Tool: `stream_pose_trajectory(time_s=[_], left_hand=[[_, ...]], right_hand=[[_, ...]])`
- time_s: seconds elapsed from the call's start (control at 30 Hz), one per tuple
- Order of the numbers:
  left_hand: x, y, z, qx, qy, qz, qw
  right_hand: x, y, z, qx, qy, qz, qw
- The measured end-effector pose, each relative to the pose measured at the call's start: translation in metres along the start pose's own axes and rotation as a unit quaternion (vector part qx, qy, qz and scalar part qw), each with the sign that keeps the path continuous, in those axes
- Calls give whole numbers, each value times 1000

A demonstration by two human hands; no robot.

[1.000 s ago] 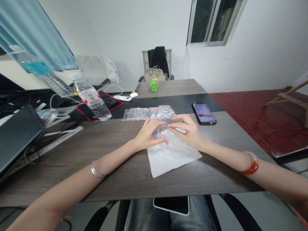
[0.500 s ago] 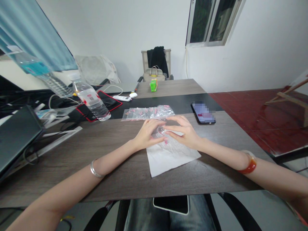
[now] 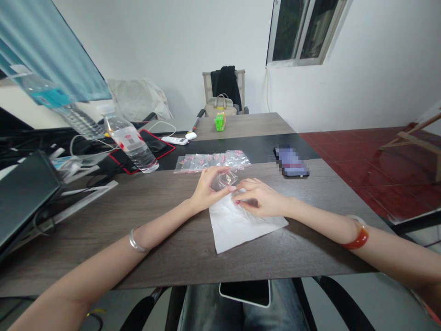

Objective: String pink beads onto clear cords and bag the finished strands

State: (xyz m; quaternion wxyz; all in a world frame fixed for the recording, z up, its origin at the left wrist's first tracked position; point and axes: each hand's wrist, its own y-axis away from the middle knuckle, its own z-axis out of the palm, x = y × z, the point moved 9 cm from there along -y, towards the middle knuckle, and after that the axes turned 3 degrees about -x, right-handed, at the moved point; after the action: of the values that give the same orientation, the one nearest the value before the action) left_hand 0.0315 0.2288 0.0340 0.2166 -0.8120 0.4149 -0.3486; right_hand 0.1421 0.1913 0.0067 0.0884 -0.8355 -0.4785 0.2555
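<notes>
My left hand (image 3: 209, 189) curves round a small clear plastic bag (image 3: 227, 179), index finger along its far edge and thumb at its near edge. Inside the bag's outline something shiny shows, too small to make out. Thumb and index finger of my right hand (image 3: 260, 197) are pinched on a small pink piece (image 3: 237, 202), low over a white paper sheet (image 3: 248, 225). Both hands are close together at the sheet's far end. Just beyond them lies a row of clear zip bags (image 3: 212, 162) with small pink and red items inside.
A phone (image 3: 292, 162) lies right of the bags. Water bottles (image 3: 132, 142), cables and a dark laptop (image 3: 27, 197) crowd the left side. A green box (image 3: 219, 122) stands at the far end. Another phone (image 3: 246, 292) rests on my lap.
My right hand has drawn down and closer to me, and its fingers have come together on the pink piece. My left hand has barely shifted; the clear bag shows more now.
</notes>
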Motion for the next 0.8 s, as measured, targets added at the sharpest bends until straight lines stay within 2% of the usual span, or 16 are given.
stream_pose_trajectory(time_s=[0.47, 0.53, 0.6, 0.7, 0.8], left_hand=[[4, 0, 3, -16, -8, 11, 1000], [4, 0, 5, -22, -11, 17, 1000], [4, 1, 6, -29, -14, 20, 999], [5, 1, 9, -43, -21, 23, 999], [7, 2, 11, -52, -32, 29, 998]], right_hand=[[15, 0, -6, 49, -53, 30, 997], [21, 2, -13, 94, -54, 55, 993], [34, 8, -26, 175, -49, 112, 977], [54, 26, -49, 307, -41, 206, 928], [54, 36, -64, 382, -22, 219, 898]])
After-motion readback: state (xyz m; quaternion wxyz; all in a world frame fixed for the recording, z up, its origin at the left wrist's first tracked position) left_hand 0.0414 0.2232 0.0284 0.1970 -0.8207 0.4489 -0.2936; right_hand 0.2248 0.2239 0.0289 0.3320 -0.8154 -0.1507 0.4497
